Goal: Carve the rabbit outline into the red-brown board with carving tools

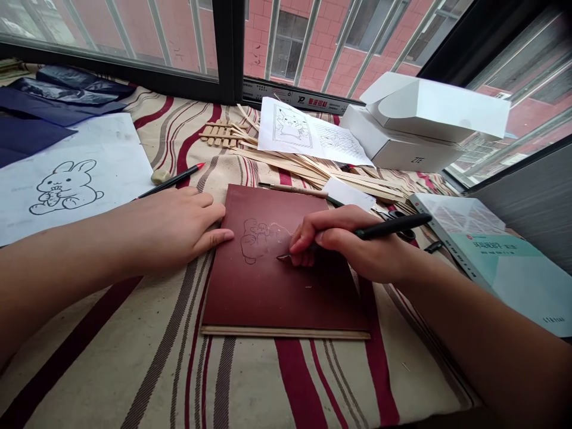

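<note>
A striped cloth (134, 369) spreads under everything. Past the right hand (339, 241), a white box (402, 156) printed "ZTE" carries a tilted white lid, its contents hidden. Right of that hand lies a pale green book (473, 262), its small title unreadable. Between both hands sits a dark red carving block (272, 295) on a thin wooden board, its long axis running away from the person. The left hand (174, 229) rests open and flat on the block's left edge, gripping nothing. The right hand pinches a black-handled carving knife (393, 226), handle slanting up rightward, its metal tip touching the block beside an incised outline (261, 238).
</note>
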The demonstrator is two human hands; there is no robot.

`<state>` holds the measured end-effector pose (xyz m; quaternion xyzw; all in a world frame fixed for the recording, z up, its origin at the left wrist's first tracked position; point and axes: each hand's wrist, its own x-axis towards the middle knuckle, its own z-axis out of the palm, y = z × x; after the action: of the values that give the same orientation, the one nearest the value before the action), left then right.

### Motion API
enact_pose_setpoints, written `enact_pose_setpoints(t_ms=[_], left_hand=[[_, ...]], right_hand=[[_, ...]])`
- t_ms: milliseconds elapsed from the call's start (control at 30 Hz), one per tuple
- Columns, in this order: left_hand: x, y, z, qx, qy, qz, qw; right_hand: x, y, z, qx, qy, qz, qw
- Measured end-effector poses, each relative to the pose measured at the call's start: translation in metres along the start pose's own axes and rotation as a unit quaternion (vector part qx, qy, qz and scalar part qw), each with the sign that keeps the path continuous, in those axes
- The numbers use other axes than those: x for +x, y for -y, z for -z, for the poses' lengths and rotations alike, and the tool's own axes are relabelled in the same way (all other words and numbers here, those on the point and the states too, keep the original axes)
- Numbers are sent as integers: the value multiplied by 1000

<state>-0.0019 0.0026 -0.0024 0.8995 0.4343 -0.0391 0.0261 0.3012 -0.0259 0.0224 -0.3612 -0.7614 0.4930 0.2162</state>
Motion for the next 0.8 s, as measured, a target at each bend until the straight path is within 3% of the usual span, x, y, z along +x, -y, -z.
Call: enact_pose_setpoints(t_ms=[133, 267, 800], left_hand=[[-1, 0, 0, -4, 2, 14, 1000], [0, -3, 1, -19, 19, 23, 999], [2, -9, 7, -19, 53, 40, 998]], right_hand=[[1, -5, 0, 46, 6, -6, 999], [2, -12, -7, 127, -31, -6, 991], [2, -5, -16, 44, -45, 23, 998]])
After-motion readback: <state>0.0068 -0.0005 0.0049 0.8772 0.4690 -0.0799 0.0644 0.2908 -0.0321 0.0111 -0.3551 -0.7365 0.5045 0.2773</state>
